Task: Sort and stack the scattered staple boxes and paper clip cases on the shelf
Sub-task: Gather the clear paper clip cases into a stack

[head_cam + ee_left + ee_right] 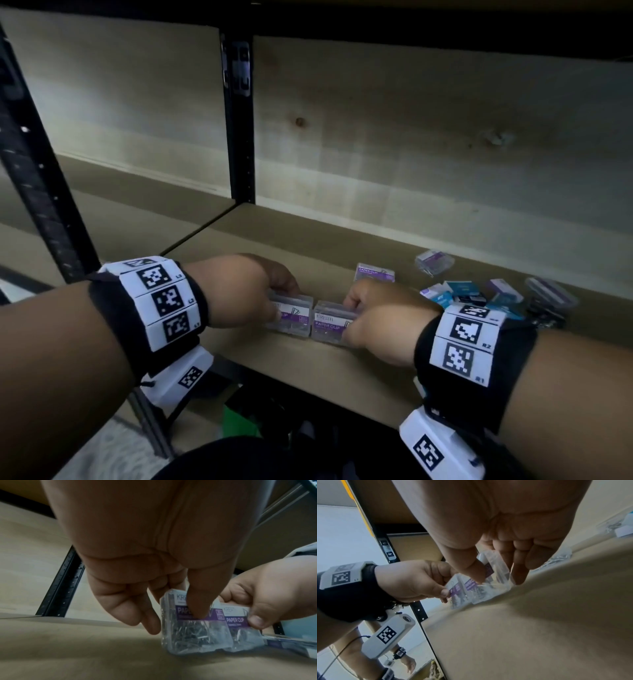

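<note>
Hands (239, 291) (380, 318) gripping clear cases (291, 317) (330, 325), purple "PAPER CLIP" labels

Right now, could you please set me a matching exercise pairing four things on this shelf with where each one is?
Things:
1. left-hand paper clip case
2. right-hand paper clip case
3. lone paper clip case
4. blue staple boxes

Places:
A. in the scattered pile at the right
B. held by the right hand
C. behind the right hand, untouched
D. held by the left hand

Pairs: 1-D, 2-B, 3-C, 4-A
</note>
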